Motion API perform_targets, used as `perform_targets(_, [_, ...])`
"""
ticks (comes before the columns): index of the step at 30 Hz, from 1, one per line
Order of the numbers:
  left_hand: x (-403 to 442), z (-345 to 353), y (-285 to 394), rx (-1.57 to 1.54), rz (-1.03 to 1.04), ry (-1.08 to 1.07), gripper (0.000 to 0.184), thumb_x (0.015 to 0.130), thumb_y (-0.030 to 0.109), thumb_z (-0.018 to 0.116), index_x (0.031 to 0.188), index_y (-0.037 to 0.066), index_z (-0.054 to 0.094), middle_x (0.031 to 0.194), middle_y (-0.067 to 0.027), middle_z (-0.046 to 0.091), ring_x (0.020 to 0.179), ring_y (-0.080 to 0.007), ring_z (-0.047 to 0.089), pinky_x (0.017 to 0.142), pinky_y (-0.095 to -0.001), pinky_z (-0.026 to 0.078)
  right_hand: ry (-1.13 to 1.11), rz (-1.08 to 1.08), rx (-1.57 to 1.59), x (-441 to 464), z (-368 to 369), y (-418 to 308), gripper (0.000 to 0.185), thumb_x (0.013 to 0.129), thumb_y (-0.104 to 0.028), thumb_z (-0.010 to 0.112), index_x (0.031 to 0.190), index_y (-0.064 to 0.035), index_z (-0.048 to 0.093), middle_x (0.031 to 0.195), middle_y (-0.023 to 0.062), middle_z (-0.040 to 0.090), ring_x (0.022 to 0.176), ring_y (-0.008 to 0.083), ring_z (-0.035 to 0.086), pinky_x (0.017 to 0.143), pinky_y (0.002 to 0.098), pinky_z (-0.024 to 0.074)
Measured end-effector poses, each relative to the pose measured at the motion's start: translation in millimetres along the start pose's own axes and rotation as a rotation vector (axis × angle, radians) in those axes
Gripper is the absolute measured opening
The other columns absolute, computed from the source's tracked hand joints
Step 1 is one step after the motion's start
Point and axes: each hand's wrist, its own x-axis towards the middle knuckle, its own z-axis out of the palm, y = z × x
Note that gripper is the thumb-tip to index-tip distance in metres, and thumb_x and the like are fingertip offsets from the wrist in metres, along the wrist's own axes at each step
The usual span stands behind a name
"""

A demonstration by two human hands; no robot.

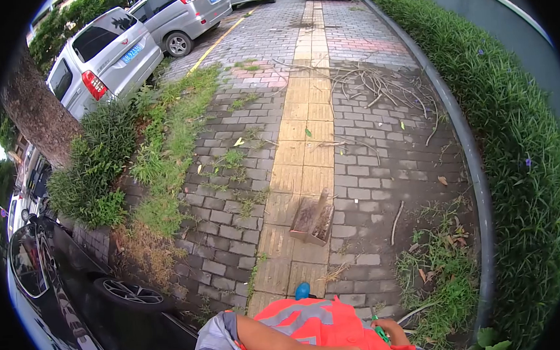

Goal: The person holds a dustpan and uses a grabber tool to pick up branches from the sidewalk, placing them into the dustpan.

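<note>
Remote log, head view. I have the right hand [392,330] low at right, fingers closed around a slim bright-green handle [383,333]; I cannot make out what it belongs to. The left forearm [287,349] crosses the orange-red vest with grey reflective bands [314,314]; its hand lies beyond the lower edge, so I cannot tell how those fingers stand.

Ahead, apart from both arms: a brown open-topped box-shaped pan [305,219] with a wooden-looking stick handle, resting on the yellow ridged paving strip [288,178]. Contents brownish, unresolved. A blue shoe tip [302,291] shows between pan and vest.

Surroundings: grey brick paving [228,220] flanks the strip. Bare thin branches [380,88] lie loosely farther up, right side, near a grey kerb [478,195] and green hedge [507,122]. A glossy black car [70,310] stands at lower left.
</note>
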Motion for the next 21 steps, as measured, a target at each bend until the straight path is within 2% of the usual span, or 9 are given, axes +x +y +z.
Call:
perform_targets(4, [-3,-12,18,0.090,0.068,0.093,0.029,0.074,0.023,0.070,0.090,0.000,0.062,0.090,-0.0090,0.057,0.086,-0.0215,0.052,0.074,-0.0343,0.041,0.053,0.000,-0.031,23,6,6,0.035,0.056,-0.034,0.067,0.068,-0.0017,0.063,0.070,0.0114,0.062,0.061,0.0218,0.059,0.056,0.0358,0.0473])
perform_targets(6, [-5,-23,31,0.281,0.271,0.200,0.018,0.073,0.010,0.069,0.086,0.000,0.062,0.086,-0.0089,0.057,0.081,-0.0203,0.053,0.070,-0.0323,0.042,0.076,-0.007,0.001,27,10,13,0.035,0.056,-0.034,0.067,0.068,-0.0013,0.063,0.069,0.0113,0.062,0.061,0.0219,0.059,0.056,0.0359,0.0472])
perform_targets(7, [-4,-24,37,0.265,0.261,0.199,0.018,0.073,0.010,0.069,0.086,0.000,0.062,0.086,-0.0089,0.057,0.081,-0.0203,0.053,0.070,-0.0323,0.042,0.085,-0.006,0.018,28,14,19,0.035,0.056,-0.033,0.067,0.067,-0.0011,0.063,0.069,0.0112,0.062,0.061,0.0219,0.059,0.056,0.0359,0.0472])
perform_targets(9, [-2,-24,48,0.373,0.320,0.456,0.019,0.077,0.021,0.063,0.073,0.003,0.058,0.080,-0.0076,0.050,0.067,-0.0189,0.045,0.060,-0.0278,0.035,0.099,-0.005,0.049,24,23,25,0.034,0.055,-0.033,0.067,0.067,-0.0008,0.063,0.068,0.0111,0.062,0.061,0.0220,0.059,0.055,0.0360,0.0470])
perform_targets(13, [8,-30,50,0.234,0.303,0.496,0.011,0.078,0.011,0.059,0.086,0.003,0.060,0.088,-0.0090,0.050,0.084,-0.0188,0.045,0.071,-0.0304,0.036,0.101,0.036,0.083,0,33,30,0.036,0.055,-0.032,0.067,0.067,0.0010,0.062,0.067,0.0117,0.062,0.061,0.0222,0.059,0.055,0.0355,0.0471])
perform_targets(15, [32,-27,41,0.392,0.331,0.563,0.021,0.074,0.019,0.064,0.062,0.004,0.055,0.071,-0.0071,0.050,0.060,-0.0167,0.042,0.053,-0.0283,0.034,0.119,0.030,0.074,-6,36,26,0.039,0.054,-0.032,0.067,0.067,0.0037,0.062,0.065,0.0131,0.061,0.060,0.0223,0.060,0.056,0.0343,0.0475])
perform_targets(16, [38,-30,35,0.358,0.321,0.586,0.021,0.074,0.019,0.064,0.062,0.004,0.055,0.071,-0.0071,0.050,0.060,-0.0167,0.042,0.053,-0.0283,0.034,0.131,0.023,0.064,-7,38,25,0.040,0.053,-0.032,0.067,0.067,0.0051,0.062,0.065,0.0137,0.061,0.060,0.0224,0.060,0.057,0.0337,0.0477])
perform_targets(18, [45,-36,26,0.422,0.465,0.292,0.017,0.072,0.006,0.067,0.086,-0.002,0.062,0.086,-0.0112,0.057,0.077,-0.0195,0.053,0.070,-0.0314,0.043,0.144,0.025,0.049,-2,45,31,0.041,0.053,-0.032,0.067,0.067,0.0064,0.062,0.064,0.0144,0.061,0.060,0.0225,0.060,0.057,0.0330,0.0479])
perform_targets(21, [44,-19,19,0.192,0.390,0.371,0.017,0.072,0.007,0.066,0.086,-0.002,0.062,0.083,-0.0119,0.056,0.075,-0.0191,0.053,0.070,-0.0302,0.043,0.182,-0.035,-0.008,1,38,28,0.044,0.053,-0.035,0.068,0.070,0.0051,0.063,0.070,0.0150,0.063,0.064,0.0236,0.061,0.060,0.0340,0.0487])
